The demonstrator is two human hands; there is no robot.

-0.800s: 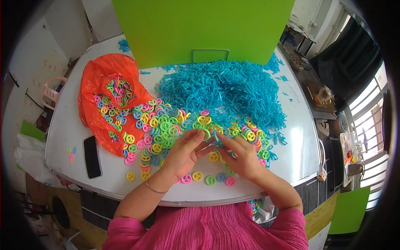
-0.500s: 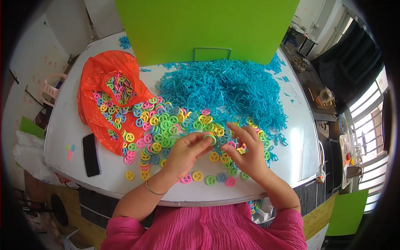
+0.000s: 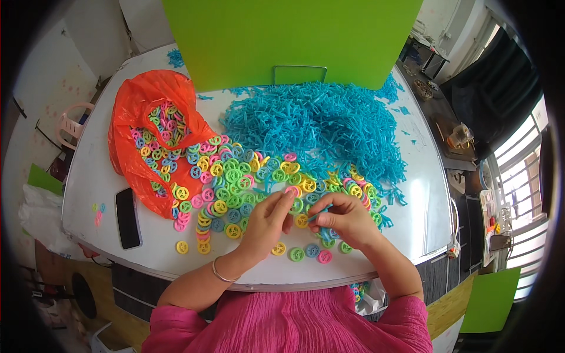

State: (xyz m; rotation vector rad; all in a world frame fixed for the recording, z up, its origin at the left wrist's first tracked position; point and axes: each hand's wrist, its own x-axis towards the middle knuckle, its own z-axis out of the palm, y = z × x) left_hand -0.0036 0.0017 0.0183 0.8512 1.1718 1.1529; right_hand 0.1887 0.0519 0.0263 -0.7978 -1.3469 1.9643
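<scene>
On the white table, my left hand (image 3: 268,226) reaches into the small plastic wheels (image 3: 232,176) in green, yellow, pink and blue. Its fingers are drawn together, with a bit of pink at the tips; whether that is a wheel I cannot make out. My right hand (image 3: 347,222) pinches a blue plastic strip (image 3: 323,228) between thumb and forefinger, just right of the left fingertips. Beyond both hands spreads a large heap of similar blue strips (image 3: 312,117). A green wheel (image 3: 297,206) shows between the two hands.
A red plastic bag (image 3: 126,117) full of wheels lies open at the left, spilling onto the table (image 3: 159,247). Beside it is a dark phone (image 3: 128,219). A tall green panel (image 3: 294,41) with a wire handle (image 3: 300,67) stands behind the heap.
The green wheel is no longer pinched in my left hand, which has shifted slightly. My right fingers, spread before, have come down and closed round a blue strip.
</scene>
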